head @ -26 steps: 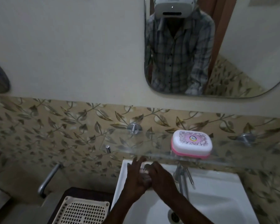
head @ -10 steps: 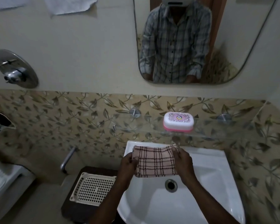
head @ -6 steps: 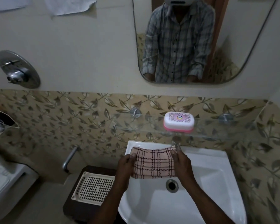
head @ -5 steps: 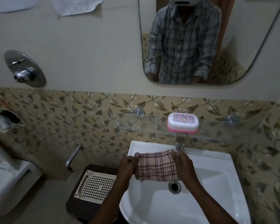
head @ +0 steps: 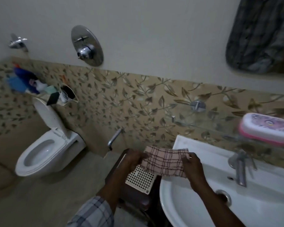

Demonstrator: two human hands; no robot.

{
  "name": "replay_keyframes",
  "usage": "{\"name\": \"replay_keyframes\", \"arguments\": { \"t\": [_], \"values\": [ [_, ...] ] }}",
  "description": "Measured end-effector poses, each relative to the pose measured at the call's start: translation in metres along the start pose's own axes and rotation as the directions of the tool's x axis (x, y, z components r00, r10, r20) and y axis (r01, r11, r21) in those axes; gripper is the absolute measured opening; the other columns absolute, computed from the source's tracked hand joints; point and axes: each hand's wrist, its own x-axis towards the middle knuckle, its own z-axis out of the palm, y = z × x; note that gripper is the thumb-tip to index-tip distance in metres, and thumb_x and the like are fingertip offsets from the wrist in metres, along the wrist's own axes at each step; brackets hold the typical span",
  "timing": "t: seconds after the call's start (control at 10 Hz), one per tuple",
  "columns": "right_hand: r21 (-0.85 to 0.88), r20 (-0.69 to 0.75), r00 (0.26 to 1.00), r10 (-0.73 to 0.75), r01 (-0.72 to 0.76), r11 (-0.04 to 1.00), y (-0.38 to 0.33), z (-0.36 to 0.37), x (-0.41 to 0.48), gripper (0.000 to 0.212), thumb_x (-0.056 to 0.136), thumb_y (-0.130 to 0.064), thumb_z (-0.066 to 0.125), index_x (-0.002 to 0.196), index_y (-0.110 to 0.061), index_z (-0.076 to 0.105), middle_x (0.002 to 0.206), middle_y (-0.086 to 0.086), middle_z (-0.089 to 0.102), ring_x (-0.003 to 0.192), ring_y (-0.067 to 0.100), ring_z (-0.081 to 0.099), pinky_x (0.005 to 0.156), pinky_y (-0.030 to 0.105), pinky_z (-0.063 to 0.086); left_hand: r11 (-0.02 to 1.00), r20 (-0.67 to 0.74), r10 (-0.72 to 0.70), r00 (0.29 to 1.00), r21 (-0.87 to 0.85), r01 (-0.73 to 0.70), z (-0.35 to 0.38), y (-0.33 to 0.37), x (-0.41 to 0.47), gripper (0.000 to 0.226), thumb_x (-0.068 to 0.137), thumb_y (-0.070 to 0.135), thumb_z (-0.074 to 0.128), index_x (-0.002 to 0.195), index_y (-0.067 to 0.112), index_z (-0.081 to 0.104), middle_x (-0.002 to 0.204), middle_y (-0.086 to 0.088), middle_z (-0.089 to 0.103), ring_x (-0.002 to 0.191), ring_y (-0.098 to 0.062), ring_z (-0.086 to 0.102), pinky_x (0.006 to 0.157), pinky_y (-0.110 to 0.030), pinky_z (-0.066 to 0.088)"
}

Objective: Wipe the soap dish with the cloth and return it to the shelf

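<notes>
A pink checked cloth (head: 165,162) is stretched between my two hands, over the left rim of the white sink (head: 195,208). My left hand (head: 133,158) grips its left end and my right hand (head: 191,164) grips its right end. The soap dish (head: 266,128), white lidded with a pink base, sits closed on the glass shelf (head: 203,126) at the far right, well apart from both hands.
A chrome tap (head: 240,167) stands at the back of the sink. A white perforated basket (head: 140,178) rests on a dark stool left of the sink. A toilet (head: 44,149) with raised lid stands at left, and a wall spout (head: 114,139) juts out between them.
The view has swung left, so the toilet now shows and the soap dish sits at the right edge. Both hands, still holding the cloth, have shifted left toward the sink's rim.
</notes>
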Motion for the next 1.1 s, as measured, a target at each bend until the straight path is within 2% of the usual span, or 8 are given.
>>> {"name": "replay_keyframes", "arguments": {
  "t": [0.1,0.2,0.3,0.5,0.7,0.9,1.0,1.1],
  "values": [
    [-0.016,0.056,0.998,0.015,-0.014,1.0,-0.006,0.061,0.006,0.023,0.092,-0.018,0.063,0.112,-0.006,0.064,0.107,0.013,0.069,0.096,0.029,0.065,0.081,0.04,0.057,0.989,-0.117,0.063,0.991,0.139,-0.046,-0.049,0.013,0.027,0.016,0.08,-0.011,0.071,0.073,0.003,0.067,0.061,-0.01,0.067,0.053,-0.02,0.062,0.053,-0.026,0.051],
    [-0.083,0.085,0.996,0.014,-0.007,0.997,0.003,0.124,0.01,0.035,0.09,-0.013,0.065,0.124,-0.006,0.063,0.123,0.015,0.067,0.113,0.031,0.062,0.097,0.04,0.051,0.98,-0.196,0.103,0.975,0.187,-0.066,-0.089,0.001,0.055,0.023,0.082,-0.013,0.065,0.072,0.007,0.064,0.053,-0.005,0.064,0.043,-0.014,0.058,0.042,-0.017,0.045],
    [-0.142,0.105,0.987,0.124,-0.109,0.984,0.029,0.176,0.013,0.045,0.091,-0.007,0.057,0.135,-0.001,0.053,0.14,0.017,0.054,0.129,0.031,0.05,0.11,0.039,0.039,0.957,-0.253,0.157,0.955,0.279,-0.083,-0.116,-0.032,0.083,0.012,0.084,-0.014,0.062,0.079,-0.005,0.069,0.058,-0.008,0.061,0.05,-0.015,0.054,0.041,-0.014,0.042],
    [-0.091,0.011,0.929,0.371,-0.369,0.925,0.081,0.232,0.028,0.032,0.091,0.005,0.05,0.123,0.007,0.057,0.127,0.025,0.06,0.117,0.034,0.056,0.096,0.029,0.041,0.937,-0.298,0.16,0.941,0.347,-0.049,-0.126,-0.1,0.147,0.01,0.082,-0.004,0.07,0.09,-0.007,0.076,0.078,-0.016,0.07,0.075,-0.021,0.062,0.073,-0.032,0.048],
    [-0.138,-0.059,0.919,0.389,-0.393,0.909,0.112,0.253,0.05,0.038,0.091,0.008,0.047,0.129,0.006,0.054,0.131,0.024,0.059,0.122,0.034,0.055,0.101,0.031,0.042,0.893,-0.296,0.138,0.945,0.449,0.01,-0.117,-0.133,0.194,0.023,0.083,0.011,0.078,0.102,0.0,0.079,0.102,-0.023,0.077,0.101,-0.033,0.073,0.087,-0.037,0.056],
    [-0.209,0.054,0.876,0.48,-0.46,0.863,0.122,0.265,0.071,0.032,0.094,-0.003,0.052,0.125,0.007,0.053,0.129,0.025,0.058,0.12,0.036,0.056,0.095,0.032,0.048,0.775,-0.345,0.136,0.929,0.621,0.117,-0.126,-0.149,0.213,0.044,0.099,0.029,0.059,0.124,-0.007,0.06,0.13,-0.027,0.062,0.121,-0.038,0.059,0.099,-0.037,0.045],
    [-0.234,0.124,0.866,0.485,-0.45,0.862,0.116,0.258,0.07,0.032,0.092,-0.004,0.054,0.122,0.007,0.055,0.123,0.025,0.06,0.113,0.037,0.058,0.085,0.029,0.047,0.763,-0.39,0.069,0.918,0.614,0.203,-0.122,-0.152,0.201,0.042,0.098,0.022,0.056,0.128,-0.008,0.059,0.133,-0.03,0.059,0.123,-0.041,0.058,0.1,-0.038,0.048],
    [-0.261,0.142,0.868,0.475,-0.43,0.864,0.099,0.253,0.061,0.037,0.094,-0.007,0.051,0.129,0.003,0.049,0.134,0.023,0.054,0.121,0.035,0.054,0.097,0.033,0.048,0.788,-0.347,0.221,0.912,0.614,0.042,-0.104,-0.149,0.183,0.036,0.097,0.015,0.059,0.121,-0.013,0.063,0.121,-0.033,0.066,0.115,-0.041,0.064,0.098,-0.042,0.05]
  ]
}}
